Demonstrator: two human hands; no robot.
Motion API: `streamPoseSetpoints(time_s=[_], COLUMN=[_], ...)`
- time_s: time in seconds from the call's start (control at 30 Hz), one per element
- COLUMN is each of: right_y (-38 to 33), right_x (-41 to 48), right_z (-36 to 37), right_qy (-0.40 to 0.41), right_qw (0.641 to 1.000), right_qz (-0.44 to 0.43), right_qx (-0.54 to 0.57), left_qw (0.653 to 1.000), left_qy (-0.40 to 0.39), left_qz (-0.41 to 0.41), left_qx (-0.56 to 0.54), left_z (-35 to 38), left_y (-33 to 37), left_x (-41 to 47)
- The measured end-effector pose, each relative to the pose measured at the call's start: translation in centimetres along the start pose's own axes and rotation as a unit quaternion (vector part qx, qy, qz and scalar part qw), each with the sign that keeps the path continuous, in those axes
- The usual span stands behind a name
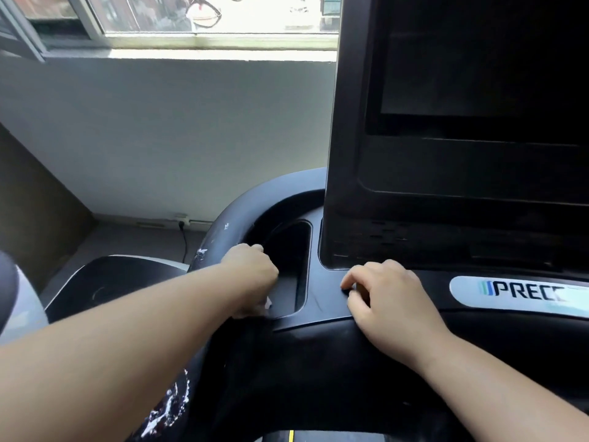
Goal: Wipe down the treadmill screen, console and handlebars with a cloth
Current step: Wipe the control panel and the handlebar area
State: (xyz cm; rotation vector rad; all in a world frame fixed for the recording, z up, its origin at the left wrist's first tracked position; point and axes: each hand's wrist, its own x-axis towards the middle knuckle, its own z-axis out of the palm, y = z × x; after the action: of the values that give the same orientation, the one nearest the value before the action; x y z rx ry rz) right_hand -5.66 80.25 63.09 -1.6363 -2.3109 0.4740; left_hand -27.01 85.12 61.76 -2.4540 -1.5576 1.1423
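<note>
The black treadmill console [325, 298] fills the lower right, with its dark screen [478, 74] standing upright above it. My left hand [251, 275] is curled at the left rim of a deep cup holder recess [293, 266] and grips a small white cloth [267, 304], of which only a corner shows under the palm. My right hand [382, 291] rests on the console just below the screen's base, fingers loosely curled, holding nothing. The thick black handlebar [229, 215] curves round the left of the console, its covering scuffed white in places.
A silver brand plate [516, 295] sits on the console to the right. Behind are a grey wall and a window [207, 14]. A black cable [185, 240] runs from a wall socket to the floor. A neighbouring machine's black and white housing [105, 282] lies at the lower left.
</note>
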Motion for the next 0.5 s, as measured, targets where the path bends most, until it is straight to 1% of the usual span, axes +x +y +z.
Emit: streamPoseSetpoints(time_s=[0.03,0.07,0.1,0.13,0.17,0.2,0.23,0.27,0.3,0.33,0.37,0.43,0.47,0.5], right_y=[0.1,0.1,0.1,0.2,0.2,0.2,0.2,0.2,0.2,0.2,0.2,0.2,0.2,0.2], right_x=[-0.1,-0.1,-0.1,0.0,0.0,0.1,0.1,0.1,0.1,0.0,0.0,0.1,0.1,0.1], right_z=[0.2,0.3,0.4,0.5,0.6,0.7,0.7,0.7,0.7,0.8,0.8,0.9,1.0,1.0], right_qy=[-0.001,-0.002,0.000,0.005,0.009,0.012,0.013,0.012,0.010,0.009,0.010,0.013,0.015,0.015], right_qw=[1.000,1.000,1.000,1.000,1.000,0.999,0.999,0.999,0.999,0.999,0.999,0.999,0.999,0.999], right_qz=[-0.011,-0.017,-0.021,-0.022,-0.021,-0.021,-0.021,-0.021,-0.021,-0.021,-0.021,-0.020,-0.019,-0.019], right_qx=[-0.012,-0.017,-0.017,-0.017,-0.020,-0.023,-0.027,-0.031,-0.034,-0.034,-0.035,-0.036,-0.037,-0.039], left_qw=[0.997,0.983,0.955,0.912,0.847,0.766,0.677,0.600,0.550,0.531,0.543,0.600,0.619,0.625], left_qy=[0.057,0.119,0.180,0.212,0.215,0.188,0.168,0.151,0.151,0.155,0.157,0.149,0.143,0.145], left_qz=[-0.035,-0.081,-0.132,-0.187,-0.235,-0.258,-0.252,-0.234,-0.212,-0.189,-0.169,-0.165,-0.168,-0.166], left_qx=[-0.049,-0.113,-0.194,-0.297,-0.425,-0.557,-0.670,-0.749,-0.793,-0.811,-0.808,-0.769,-0.754,-0.749], left_z=[0.3,0.7,0.7,0.7,0.5,0.5,0.5,0.4,0.1,-0.3,-0.7,-1.1,-1.1,-1.1], left_y=[-0.1,0.0,0.2,0.5,0.9,1.3,1.8,2.5,3.1,3.6,4.1,4.7,4.8,5.0], left_x=[0.3,0.8,1.1,1.7,2.1,2.9,3.5,3.8,4.1,4.4,4.5,4.8,4.7,4.3])
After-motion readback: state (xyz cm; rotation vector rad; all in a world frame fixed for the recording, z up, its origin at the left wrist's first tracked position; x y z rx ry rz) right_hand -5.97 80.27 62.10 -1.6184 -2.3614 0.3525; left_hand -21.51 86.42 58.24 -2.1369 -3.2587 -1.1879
